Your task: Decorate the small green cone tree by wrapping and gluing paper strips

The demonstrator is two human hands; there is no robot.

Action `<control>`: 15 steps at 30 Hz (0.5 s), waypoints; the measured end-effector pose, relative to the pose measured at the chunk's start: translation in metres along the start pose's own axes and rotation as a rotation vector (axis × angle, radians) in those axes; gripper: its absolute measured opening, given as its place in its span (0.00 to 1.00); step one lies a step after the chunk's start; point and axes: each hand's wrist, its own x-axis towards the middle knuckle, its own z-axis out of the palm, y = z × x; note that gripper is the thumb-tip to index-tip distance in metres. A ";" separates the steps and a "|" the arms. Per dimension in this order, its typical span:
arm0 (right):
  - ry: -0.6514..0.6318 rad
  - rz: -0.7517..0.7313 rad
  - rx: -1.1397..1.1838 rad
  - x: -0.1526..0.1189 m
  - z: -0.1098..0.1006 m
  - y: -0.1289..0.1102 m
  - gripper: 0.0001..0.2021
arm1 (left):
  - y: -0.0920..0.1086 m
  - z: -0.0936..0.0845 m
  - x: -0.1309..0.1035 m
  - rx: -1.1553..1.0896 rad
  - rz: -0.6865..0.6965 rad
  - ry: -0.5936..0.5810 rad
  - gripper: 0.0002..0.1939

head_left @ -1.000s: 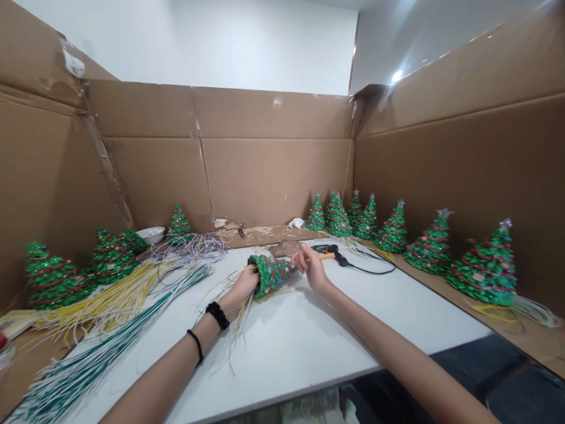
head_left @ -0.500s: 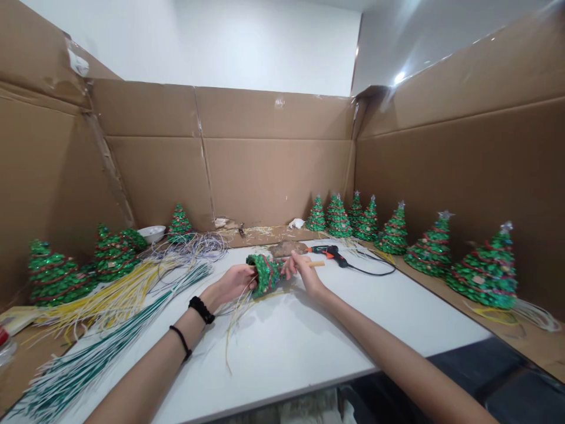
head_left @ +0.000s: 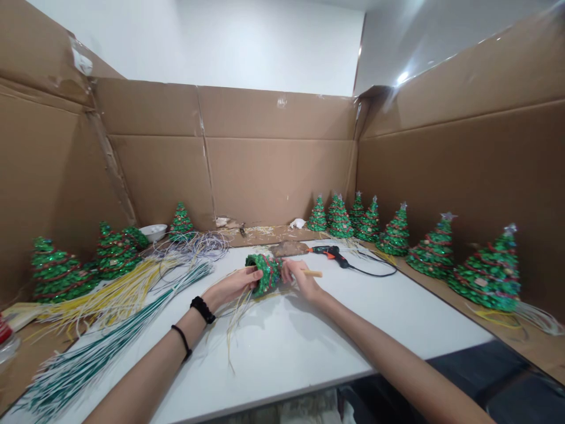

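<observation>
Over the white board [head_left: 282, 347], a small green Christmas tree [head_left: 267, 274] with red garland lies on its side in the air, its open base facing left. My left hand [head_left: 233, 284] grips that tree by the base rim, thumb outside. Thin white and yellow strands [head_left: 236, 324] trail from the base below the fingers. At the tree's right end, my right hand [head_left: 302, 279] is closed with curled fingers around a tool with a tan, stick-like handle [head_left: 314, 274]. The tool's working end is hidden by the fingers and the tree.
A black and orange glue gun [head_left: 333, 254] rests behind my right hand, its cord curving right. Bundles of green-white strips [head_left: 128, 335] and yellow strips [head_left: 119, 288] spread on the left. Finished trees [head_left: 488, 271] line the right side; cardboard walls [head_left: 282, 171] enclose the board.
My right hand has turned and lowered slightly, its fingers now against the tree's right end. The left thumb has come over the base rim, and the view has shifted a little.
</observation>
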 end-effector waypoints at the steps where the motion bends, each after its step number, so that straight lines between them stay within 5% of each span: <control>1: -0.003 -0.005 -0.014 0.000 0.000 -0.001 0.28 | 0.000 0.000 0.000 0.001 0.002 0.001 0.18; 15: -0.034 -0.003 -0.097 0.000 0.000 -0.010 0.29 | 0.006 0.011 -0.003 -0.022 0.026 0.005 0.18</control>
